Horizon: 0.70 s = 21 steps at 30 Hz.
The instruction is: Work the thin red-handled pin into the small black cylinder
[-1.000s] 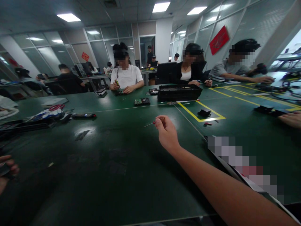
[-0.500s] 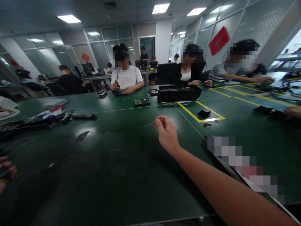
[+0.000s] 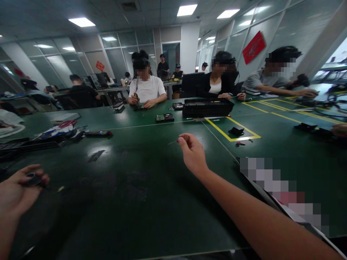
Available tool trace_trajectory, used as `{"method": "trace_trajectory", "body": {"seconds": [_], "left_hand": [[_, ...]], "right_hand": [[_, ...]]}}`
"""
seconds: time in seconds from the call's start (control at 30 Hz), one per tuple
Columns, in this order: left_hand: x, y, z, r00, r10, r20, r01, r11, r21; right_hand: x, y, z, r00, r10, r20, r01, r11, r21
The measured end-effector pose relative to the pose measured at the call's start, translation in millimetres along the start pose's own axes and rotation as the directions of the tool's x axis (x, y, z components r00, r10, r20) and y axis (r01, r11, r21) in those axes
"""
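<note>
Over the middle of the green table [image 3: 108,216], my right hand [image 3: 193,153] is closed on a screwdriver [image 3: 173,143]. Its thin metal shaft points left, and most of the handle is hidden by my fingers. At the left edge, my left hand [image 3: 18,189] is turned partly palm up, its fingers curled round a small dark part [image 3: 32,179] with a rounded end; its exact kind does not show. A small pale scrap [image 3: 60,189] lies on the table just right of that hand.
A black case [image 3: 208,108] and a circuit-board drive [image 3: 165,117] lie at mid-table. On the left are a black tray [image 3: 35,143], cables and a black tool [image 3: 98,133]. A black bracket [image 3: 236,131] sits inside yellow tape. Several people work across the table.
My left hand has come further into view from the left edge, moving right and up with the dark part. My right hand stays nearly in place with the screwdriver.
</note>
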<state>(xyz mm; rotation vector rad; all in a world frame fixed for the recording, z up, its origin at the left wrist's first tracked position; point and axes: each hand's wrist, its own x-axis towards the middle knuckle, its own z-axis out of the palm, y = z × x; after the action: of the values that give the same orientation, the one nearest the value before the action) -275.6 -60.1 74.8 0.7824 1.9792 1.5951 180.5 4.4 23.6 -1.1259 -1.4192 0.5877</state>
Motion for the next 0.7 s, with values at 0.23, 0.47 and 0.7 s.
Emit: {"method": "trace_trajectory", "body": {"seconds": [0.23,0.47,0.7], "left_hand": [[-53,19,100.4,0.944,0.014,0.329,0.065,0.971,-0.228],[-99,6,191.9,0.677,0.22,0.703,-0.345,0.938,0.039],[-143,-13,235.0,0.452,0.334,0.827,-0.566,0.824,-0.024]], "right_hand": [[-1,-3,-3,0.999,0.009,0.043,-0.007,0.999,-0.05],[-2,-6,-3,0.999,-0.042,0.022,0.044,0.998,-0.054],[-6,-20,-4,0.995,-0.095,-0.026,0.093,0.993,-0.072]]}}
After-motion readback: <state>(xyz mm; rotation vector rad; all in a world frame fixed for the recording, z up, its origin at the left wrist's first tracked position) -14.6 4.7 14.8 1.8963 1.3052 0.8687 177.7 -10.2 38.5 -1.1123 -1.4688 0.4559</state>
